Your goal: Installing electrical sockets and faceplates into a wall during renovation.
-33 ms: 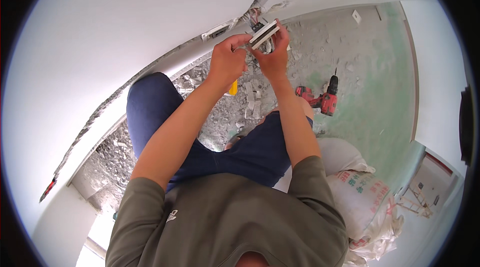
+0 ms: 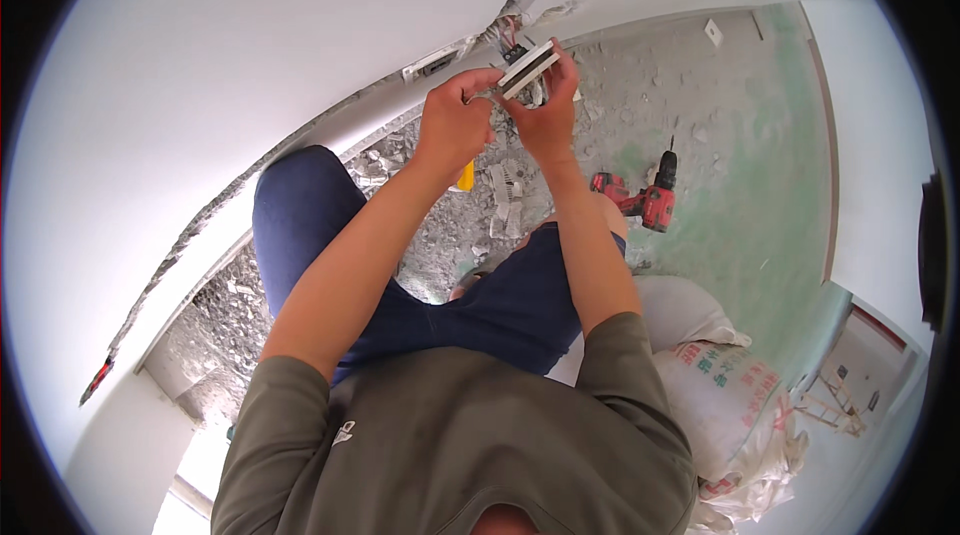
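Note:
My right hand (image 2: 548, 115) grips a white wall socket or switch plate (image 2: 530, 71) by its right side and lower edge. The plate is tilted, its dark middle band seen edge-on, and its front is hidden from me. Behind it, red and dark wires (image 2: 511, 33) come out of the wall near a black part (image 2: 515, 54). At the plate's left corner is my left hand (image 2: 458, 120), its fingers curled and a fingertip against the edge; what lies inside them is hidden. A yellow thing (image 2: 466, 177) shows partly from behind my left forearm.
A red and black cordless drill (image 2: 650, 197) lies on the dusty floor to the right. Rubble (image 2: 400, 170) is strewn along the wall and between my legs. Full white sacks (image 2: 715, 395) stand close by my right side. A recessed wall box (image 2: 436, 65) sits left of the wires.

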Available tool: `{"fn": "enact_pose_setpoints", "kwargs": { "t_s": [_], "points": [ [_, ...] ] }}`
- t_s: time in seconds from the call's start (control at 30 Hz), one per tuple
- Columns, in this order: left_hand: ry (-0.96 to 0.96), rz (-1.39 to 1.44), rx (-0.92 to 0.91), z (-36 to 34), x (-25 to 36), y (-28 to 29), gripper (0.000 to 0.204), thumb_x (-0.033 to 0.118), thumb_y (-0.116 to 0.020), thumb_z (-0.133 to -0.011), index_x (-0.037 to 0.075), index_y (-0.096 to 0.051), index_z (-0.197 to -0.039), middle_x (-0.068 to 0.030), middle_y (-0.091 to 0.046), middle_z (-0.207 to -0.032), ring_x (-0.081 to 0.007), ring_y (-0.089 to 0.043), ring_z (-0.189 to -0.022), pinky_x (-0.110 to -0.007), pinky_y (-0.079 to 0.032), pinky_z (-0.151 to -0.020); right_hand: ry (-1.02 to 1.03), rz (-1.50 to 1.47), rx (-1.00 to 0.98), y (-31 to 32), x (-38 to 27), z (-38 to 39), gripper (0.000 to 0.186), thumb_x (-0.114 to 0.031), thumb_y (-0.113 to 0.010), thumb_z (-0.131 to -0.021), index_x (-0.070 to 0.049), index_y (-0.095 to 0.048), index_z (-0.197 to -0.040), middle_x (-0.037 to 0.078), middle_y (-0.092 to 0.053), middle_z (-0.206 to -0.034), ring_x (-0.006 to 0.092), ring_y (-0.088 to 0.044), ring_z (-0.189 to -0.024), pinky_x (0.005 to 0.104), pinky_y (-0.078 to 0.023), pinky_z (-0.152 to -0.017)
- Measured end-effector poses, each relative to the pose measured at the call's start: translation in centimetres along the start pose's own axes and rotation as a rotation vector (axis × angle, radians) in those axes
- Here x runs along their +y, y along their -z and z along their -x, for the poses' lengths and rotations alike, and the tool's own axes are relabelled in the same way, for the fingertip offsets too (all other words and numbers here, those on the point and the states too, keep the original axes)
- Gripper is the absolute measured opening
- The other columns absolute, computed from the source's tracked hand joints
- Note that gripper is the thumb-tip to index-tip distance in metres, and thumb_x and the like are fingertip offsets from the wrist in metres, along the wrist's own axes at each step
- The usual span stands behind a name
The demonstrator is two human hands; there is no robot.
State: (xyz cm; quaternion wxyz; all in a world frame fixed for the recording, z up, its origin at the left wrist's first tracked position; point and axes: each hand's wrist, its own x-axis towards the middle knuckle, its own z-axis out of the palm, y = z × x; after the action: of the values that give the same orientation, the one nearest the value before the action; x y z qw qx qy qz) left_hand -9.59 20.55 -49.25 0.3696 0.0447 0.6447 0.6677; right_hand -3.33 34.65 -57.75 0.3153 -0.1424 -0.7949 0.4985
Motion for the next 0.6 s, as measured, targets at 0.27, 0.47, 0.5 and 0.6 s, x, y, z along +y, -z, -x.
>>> {"fn": "enact_pose_setpoints", "kwargs": {
  "t_s": [0.27,0.47,0.5,0.6],
  "points": [
    [0.001,-0.034,0.002,0.2,-0.1,0.1,0.042,-0.002,-0.047,-0.084,0.002,-0.062,-0.123,-0.0024,-0.059,-0.074,-0.0071,-0.050,-0.050,-0.023,-0.039,-0.043,0.077,0.079,0.072,-0.4,0.0,-0.2,0.094,-0.007,-0.086,-0.066,-0.003,-0.032,-0.143,0.015,-0.041,-0.143,0.0312,-0.046,-0.129,0.0400,-0.039,-0.109],
    [0.007,-0.095,0.023,0.1,0.0,0.1,0.038,-0.001,-0.050,-0.084,0.004,-0.065,-0.118,-0.0067,-0.063,-0.077,-0.0099,-0.055,-0.052,-0.026,-0.043,-0.046,0.082,0.173,0.095,-0.2,-0.5,-0.2,0.091,-0.016,-0.087,-0.066,-0.003,-0.036,-0.141,0.017,-0.048,-0.135,0.0330,-0.050,-0.123,0.0401,-0.042,-0.103],
    [0.010,-0.100,0.020,0.1,-0.1,0.1,0.038,-0.001,-0.050,-0.084,0.004,-0.065,-0.118,-0.0067,-0.063,-0.077,-0.0099,-0.055,-0.052,-0.026,-0.043,-0.046,0.077,0.172,0.100,-0.2,-0.5,-0.2,0.091,-0.016,-0.087,-0.066,-0.003,-0.036,-0.141,0.017,-0.048,-0.135,0.0330,-0.050,-0.123,0.0401,-0.042,-0.103],
    [-0.015,-0.130,0.021,0.0,-0.4,0.1,0.033,0.002,-0.056,-0.085,0.002,-0.065,-0.116,-0.0071,-0.062,-0.074,-0.0088,-0.055,-0.052,-0.026,-0.043,-0.046,0.069,0.159,0.106,-0.2,-0.3,-0.2,0.091,-0.019,-0.087,-0.065,-0.003,-0.037,-0.140,0.018,-0.049,-0.133,0.0336,-0.051,-0.121,0.0402,-0.043,-0.102]
  ]
}}
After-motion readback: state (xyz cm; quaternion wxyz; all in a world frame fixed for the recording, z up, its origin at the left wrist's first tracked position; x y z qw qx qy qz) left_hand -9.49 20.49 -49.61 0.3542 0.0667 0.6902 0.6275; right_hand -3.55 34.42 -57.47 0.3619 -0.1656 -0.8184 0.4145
